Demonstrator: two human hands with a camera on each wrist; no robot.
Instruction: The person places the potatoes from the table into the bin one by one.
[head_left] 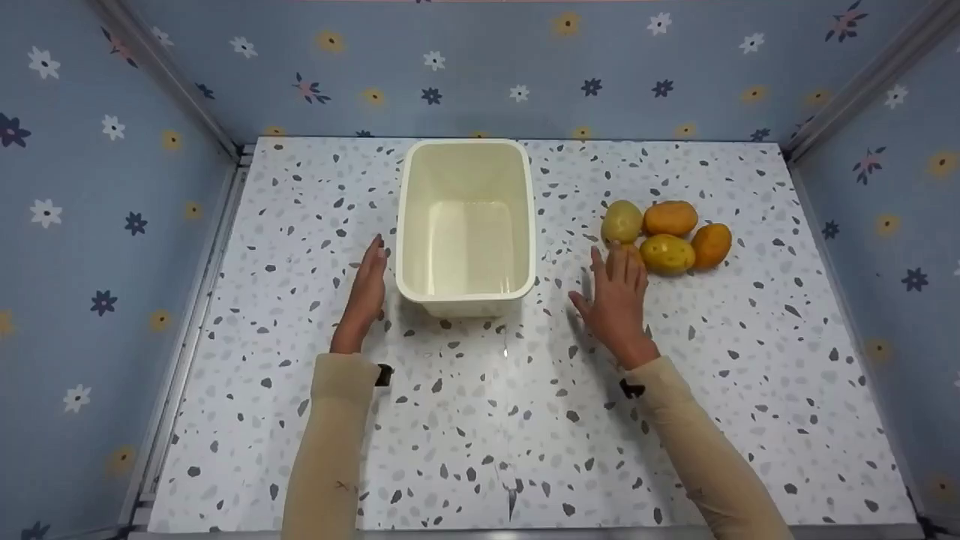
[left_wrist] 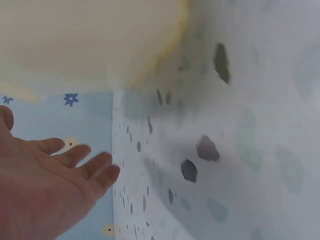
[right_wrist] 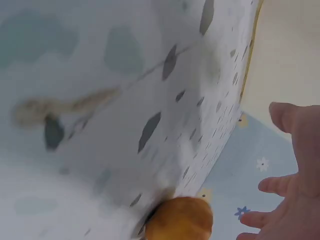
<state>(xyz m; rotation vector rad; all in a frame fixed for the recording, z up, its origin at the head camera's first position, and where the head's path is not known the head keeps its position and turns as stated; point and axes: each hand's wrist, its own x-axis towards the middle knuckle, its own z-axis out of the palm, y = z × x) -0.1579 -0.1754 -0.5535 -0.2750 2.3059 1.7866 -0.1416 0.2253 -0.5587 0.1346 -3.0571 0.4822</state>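
Note:
A cream rectangular plastic bin (head_left: 466,296) stands upright at the back middle of the table, with nothing inside it. My left hand (head_left: 367,289) is beside the bin's left wall, fingers extended and palm facing it; the left wrist view shows a gap between that hand (left_wrist: 55,185) and the bin (left_wrist: 90,40). To the right, several oval mango-like fruits lie grouped, among them a greenish-yellow one (head_left: 622,222), a yellow one (head_left: 667,255) and two orange ones. My right hand (head_left: 619,304) is spread over the nearest orange fruit (head_left: 631,255), partly hiding it, and holds nothing.
The white speckled table (head_left: 480,450) spreads around the bin and fruits. Blue flowered panels (head_left: 480,67) enclose its back and both sides, with metal rails (head_left: 187,352) along the edges. A black strap piece (head_left: 632,388) sits at the right wrist.

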